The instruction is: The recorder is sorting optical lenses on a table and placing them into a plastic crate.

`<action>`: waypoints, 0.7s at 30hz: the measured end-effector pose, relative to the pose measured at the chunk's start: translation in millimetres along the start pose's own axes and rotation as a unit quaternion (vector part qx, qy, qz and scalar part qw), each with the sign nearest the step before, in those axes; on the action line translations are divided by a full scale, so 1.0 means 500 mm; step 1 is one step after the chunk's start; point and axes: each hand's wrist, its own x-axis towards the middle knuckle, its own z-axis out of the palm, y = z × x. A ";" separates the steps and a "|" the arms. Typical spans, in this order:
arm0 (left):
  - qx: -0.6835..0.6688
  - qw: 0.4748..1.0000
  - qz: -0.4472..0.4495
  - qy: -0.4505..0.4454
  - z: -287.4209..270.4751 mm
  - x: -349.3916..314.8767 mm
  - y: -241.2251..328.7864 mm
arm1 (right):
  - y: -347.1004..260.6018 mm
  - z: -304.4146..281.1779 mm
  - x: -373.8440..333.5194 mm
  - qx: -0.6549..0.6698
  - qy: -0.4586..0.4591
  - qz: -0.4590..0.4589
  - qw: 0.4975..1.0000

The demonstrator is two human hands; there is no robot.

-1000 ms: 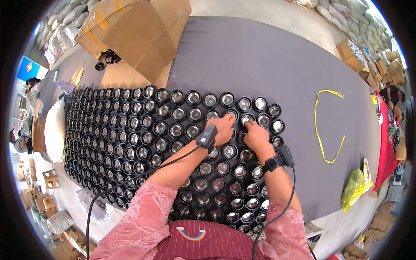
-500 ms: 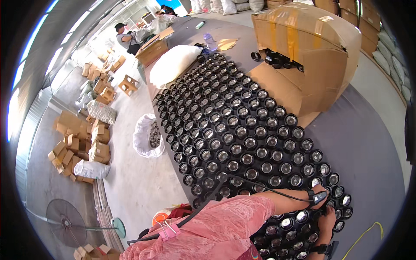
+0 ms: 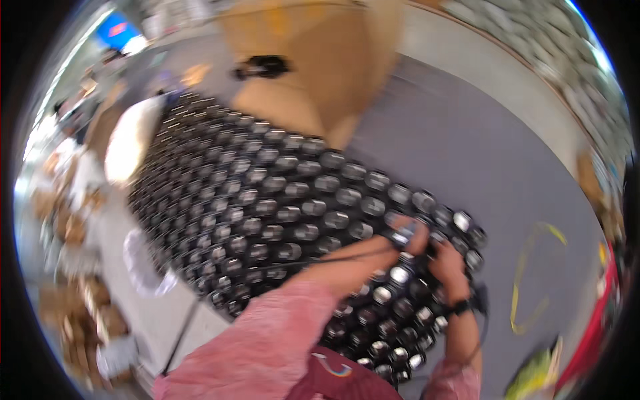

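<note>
Rows of round black cup-like pieces with shiny, clear-looking centres (image 3: 305,232) cover much of the grey table (image 3: 460,127). My left hand (image 3: 415,235), with a dark device strapped at the wrist, reaches in among the pieces near the right end of the rows. Just right of it and a little nearer, my right hand (image 3: 449,265) bends over the same pieces, a black band round its wrist. Both hands touch or hover at the black pieces. Motion blur smears the fingers, so what they grip, if anything, cannot be made out.
A large cardboard box (image 3: 340,53) stands at the far side, with black parts (image 3: 265,65) by its opening. A white sack (image 3: 135,139) lies at the far left. Yellow strapping (image 3: 516,293) curls on the right of the table. Cartons (image 3: 87,307) stand on the floor at left.
The view has swung right, so the box, the rows and my hands appear further left. My hands stay close together among the pieces. More of the table's right side shows.
</note>
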 end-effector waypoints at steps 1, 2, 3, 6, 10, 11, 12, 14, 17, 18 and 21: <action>-0.004 0.998 0.061 0.007 0.061 -0.028 -0.058 | -0.042 -0.014 0.007 -0.007 0.005 0.009 1.000; 0.010 0.995 0.097 0.010 0.122 -0.047 -0.158 | -0.089 -0.022 0.026 0.020 0.030 -0.027 0.999; -0.153 0.977 0.146 -0.003 0.005 -0.015 -0.085 | 0.005 -0.015 -0.010 0.026 0.044 0.026 0.998; -0.375 0.923 0.084 -0.005 -0.189 -0.051 -0.132 | 0.027 -0.049 -0.031 0.074 0.117 0.039 0.990; -0.400 0.912 0.069 0.060 -0.219 -0.067 -0.165 | 0.014 -0.056 0.012 0.078 0.221 -0.012 0.972; -0.426 0.898 0.056 0.095 -0.216 -0.065 -0.167 | 0.015 -0.058 0.023 0.079 0.224 -0.009 0.971; -0.439 0.879 0.053 0.178 -0.224 -0.064 -0.179 | 0.009 -0.056 0.037 0.061 0.201 -0.020 0.977; -0.437 0.878 -0.009 0.194 -0.208 -0.040 -0.193 | -0.006 -0.061 0.060 0.022 0.157 -0.031 0.987; -0.358 0.925 -0.005 0.130 -0.191 -0.005 -0.216 | 0.008 -0.040 0.079 -0.021 0.158 -0.066 0.985; -0.342 0.933 0.016 0.110 -0.189 -0.001 -0.224 | 0.005 -0.040 0.082 -0.019 0.158 -0.064 0.985; -0.313 0.947 0.057 0.040 -0.188 0.023 -0.236 | 0.003 -0.045 0.089 -0.040 0.124 -0.050 0.990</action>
